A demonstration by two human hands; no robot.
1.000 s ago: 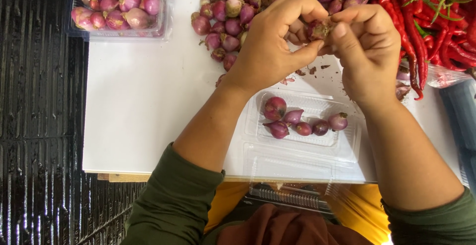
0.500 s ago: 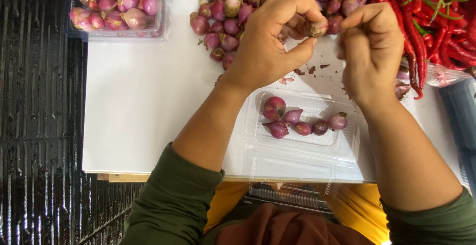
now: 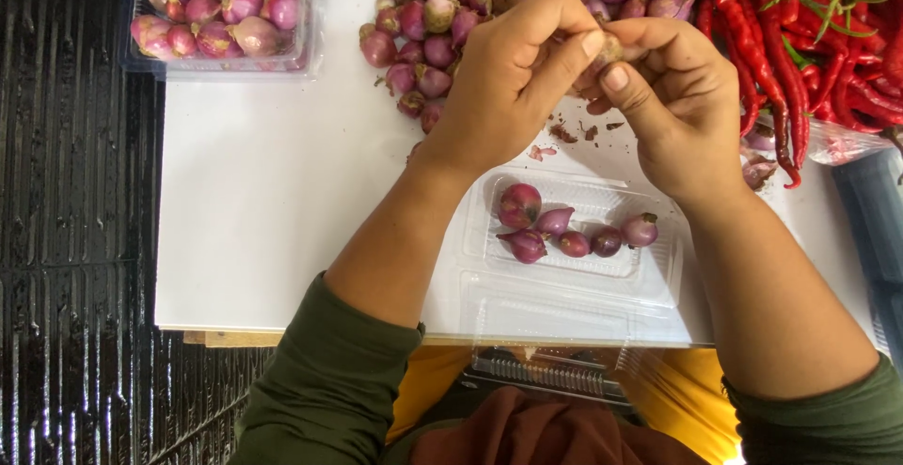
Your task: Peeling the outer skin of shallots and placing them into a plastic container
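My left hand [image 3: 513, 75] and my right hand [image 3: 673, 98] meet above the white table [image 3: 273, 192], both pinching one small shallot [image 3: 609, 48] between their fingertips. The shallot is mostly hidden by my fingers. Just below my hands lies an open clear plastic tray [image 3: 574, 272] holding several peeled purple shallots [image 3: 564, 230]. A loose pile of shallots [image 3: 451, 14] spreads on the table behind my hands.
A second clear tray filled with shallots [image 3: 221, 18] stands at the far left. Red chillies [image 3: 809, 42] lie heaped at the far right. Bits of peel [image 3: 569, 136] are scattered under my hands. A dark ribbed floor [image 3: 75, 239] lies left of the table.
My hands drew slightly apart half a second ago and have come together again on the shallot. The trays and piles have not moved.
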